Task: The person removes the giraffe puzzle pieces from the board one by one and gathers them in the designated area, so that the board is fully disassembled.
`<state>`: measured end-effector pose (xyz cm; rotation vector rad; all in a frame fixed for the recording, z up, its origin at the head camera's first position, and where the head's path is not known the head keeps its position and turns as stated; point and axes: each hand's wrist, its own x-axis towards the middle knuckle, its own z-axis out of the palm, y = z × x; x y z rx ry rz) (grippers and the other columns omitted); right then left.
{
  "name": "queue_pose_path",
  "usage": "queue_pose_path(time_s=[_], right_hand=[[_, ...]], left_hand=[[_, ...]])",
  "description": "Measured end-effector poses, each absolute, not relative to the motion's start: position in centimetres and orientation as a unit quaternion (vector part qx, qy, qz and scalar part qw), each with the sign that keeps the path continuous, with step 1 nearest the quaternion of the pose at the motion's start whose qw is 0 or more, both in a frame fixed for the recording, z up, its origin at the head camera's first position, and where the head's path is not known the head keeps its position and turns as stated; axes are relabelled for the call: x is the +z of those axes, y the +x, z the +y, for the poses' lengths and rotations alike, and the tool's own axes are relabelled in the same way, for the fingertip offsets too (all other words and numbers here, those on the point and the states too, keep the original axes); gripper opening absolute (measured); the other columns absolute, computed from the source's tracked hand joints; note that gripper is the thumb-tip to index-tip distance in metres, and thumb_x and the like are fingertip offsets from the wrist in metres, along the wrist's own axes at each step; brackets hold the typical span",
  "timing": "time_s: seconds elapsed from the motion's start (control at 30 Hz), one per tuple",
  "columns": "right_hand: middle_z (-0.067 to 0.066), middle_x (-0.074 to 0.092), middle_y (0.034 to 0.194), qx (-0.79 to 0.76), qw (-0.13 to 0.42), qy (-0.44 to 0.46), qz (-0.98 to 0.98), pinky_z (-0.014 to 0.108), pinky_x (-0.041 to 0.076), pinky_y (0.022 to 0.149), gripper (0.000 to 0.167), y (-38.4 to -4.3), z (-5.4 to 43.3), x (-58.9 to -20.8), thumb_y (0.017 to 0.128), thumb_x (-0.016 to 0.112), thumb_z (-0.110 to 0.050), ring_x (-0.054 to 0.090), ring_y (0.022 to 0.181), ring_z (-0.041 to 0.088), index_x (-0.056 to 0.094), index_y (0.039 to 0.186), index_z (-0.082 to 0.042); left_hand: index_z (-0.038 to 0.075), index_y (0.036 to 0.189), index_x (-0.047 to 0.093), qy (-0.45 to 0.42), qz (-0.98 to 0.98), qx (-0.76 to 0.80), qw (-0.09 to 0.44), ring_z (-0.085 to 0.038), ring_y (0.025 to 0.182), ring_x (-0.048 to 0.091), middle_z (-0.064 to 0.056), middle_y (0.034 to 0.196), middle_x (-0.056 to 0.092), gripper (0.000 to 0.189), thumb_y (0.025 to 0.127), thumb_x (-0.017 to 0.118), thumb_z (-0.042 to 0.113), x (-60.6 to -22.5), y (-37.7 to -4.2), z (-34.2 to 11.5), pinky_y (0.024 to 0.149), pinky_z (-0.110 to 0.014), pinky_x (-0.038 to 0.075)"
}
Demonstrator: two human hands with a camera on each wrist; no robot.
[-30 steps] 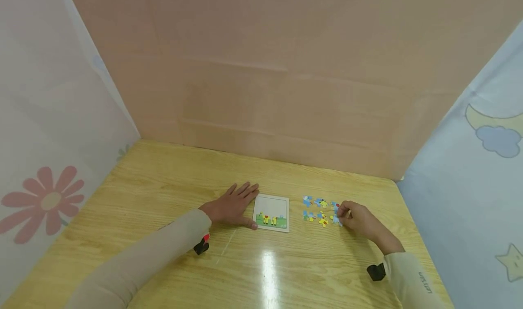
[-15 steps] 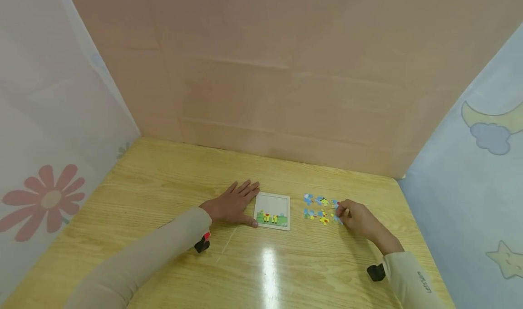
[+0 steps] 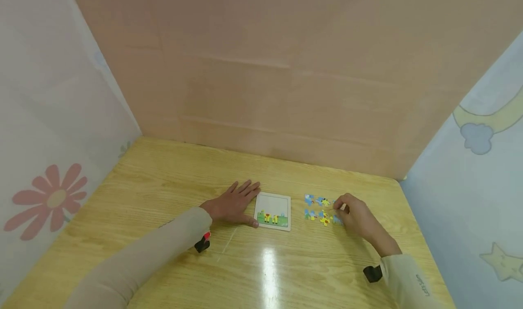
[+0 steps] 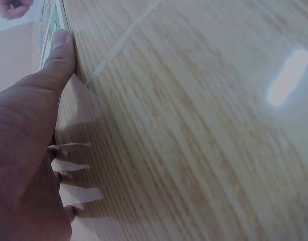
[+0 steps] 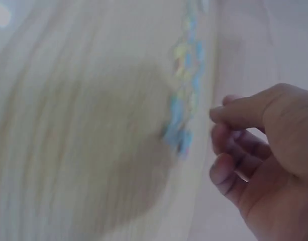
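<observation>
In the head view my left hand (image 3: 233, 207) lies flat with spread fingers on the table, its fingertips and thumb against the left edge of a square puzzle board (image 3: 273, 211). Green ground and yellow animal legs fill the board's lower strip; its upper part is plain pale. My right hand (image 3: 357, 218) is raised a little above the right end of the loose pieces, thumb and index together, pinching a small puzzle piece (image 3: 331, 208) seen nearly edge-on. Several blue and yellow puzzle pieces (image 3: 324, 217) lie in two rows beside the board. The right wrist view is blurred.
The wooden table (image 3: 184, 173) carries a bright light reflection in front of the board. A brown backdrop (image 3: 261, 95) stands along the far edge. Patterned cloth walls (image 3: 53, 118) close in both sides. Black wrist mounts (image 3: 372, 273) sit below the sleeves.
My right hand has lifted slightly from the right end of the pieces, bringing a puzzle piece up between its fingertips. My left hand stays put at the board's edge.
</observation>
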<state>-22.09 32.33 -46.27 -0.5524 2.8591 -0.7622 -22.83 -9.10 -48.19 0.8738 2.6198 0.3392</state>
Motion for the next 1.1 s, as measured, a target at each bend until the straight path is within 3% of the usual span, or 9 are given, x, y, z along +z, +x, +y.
queue_pose_path(time_s=[0.1, 0.33, 0.57, 0.83, 1.1], right_hand=[[0.009, 0.065, 0.109, -0.268, 0.057, -0.191, 0.943, 0.023, 0.049, 0.060, 0.012, -22.4, 30.9, -46.2, 0.101, 0.069, -0.001, 0.054, 0.078, 0.012, 0.069, 0.112, -0.004], [0.011, 0.064, 0.114, -0.305, 0.105, -0.231, 0.918, 0.023, 0.051, 0.060, 0.020, -22.6, 26.5, -46.6, 0.103, 0.066, -0.004, 0.053, 0.074, 0.009, 0.068, 0.122, 0.000], [0.001, 0.068, 0.113, -0.296, 0.114, -0.246, 0.916, 0.022, 0.050, 0.068, 0.016, -22.9, 21.6, -47.7, 0.104, 0.067, -0.011, 0.054, 0.075, 0.008, 0.073, 0.118, -0.011], [-0.001, 0.069, 0.116, -0.259, 0.154, -0.297, 0.906, 0.038, 0.059, 0.089, 0.019, -22.8, 17.1, -47.9, 0.105, 0.070, -0.020, 0.065, 0.098, 0.012, 0.075, 0.121, -0.012], [0.003, 0.070, 0.118, -0.234, 0.150, -0.324, 0.904, 0.043, 0.060, 0.096, 0.025, -22.7, 15.3, -47.8, 0.103, 0.072, -0.021, 0.071, 0.109, 0.019, 0.074, 0.125, -0.009]], left_hand=[[0.010, 0.173, 0.015, 0.312, 0.926, 0.121, 0.178, -0.032, 0.171, 0.001, -0.005, 0.183, 0.005, 0.110, 0.096, 0.063, 0.073, -48.1, -22.8, -9.1, 0.136, -0.063, 0.005], [0.011, 0.173, 0.012, 0.319, 0.922, 0.124, 0.181, -0.032, 0.171, -0.001, -0.005, 0.183, 0.002, 0.110, 0.097, 0.061, 0.072, -48.2, -22.5, -9.0, 0.136, -0.063, 0.003], [0.011, 0.173, 0.014, 0.319, 0.922, 0.128, 0.178, -0.032, 0.171, 0.001, -0.005, 0.183, 0.004, 0.109, 0.097, 0.062, 0.072, -48.3, -22.6, -8.6, 0.136, -0.063, 0.004], [0.010, 0.173, 0.016, 0.320, 0.922, 0.129, 0.175, -0.033, 0.171, 0.003, -0.006, 0.183, 0.006, 0.107, 0.097, 0.063, 0.070, -48.1, -22.5, -8.5, 0.136, -0.064, 0.005], [0.008, 0.172, 0.018, 0.318, 0.921, 0.137, 0.176, -0.035, 0.170, 0.002, -0.007, 0.183, 0.006, 0.106, 0.098, 0.064, 0.068, -48.0, -22.3, -8.7, 0.136, -0.064, 0.003]])
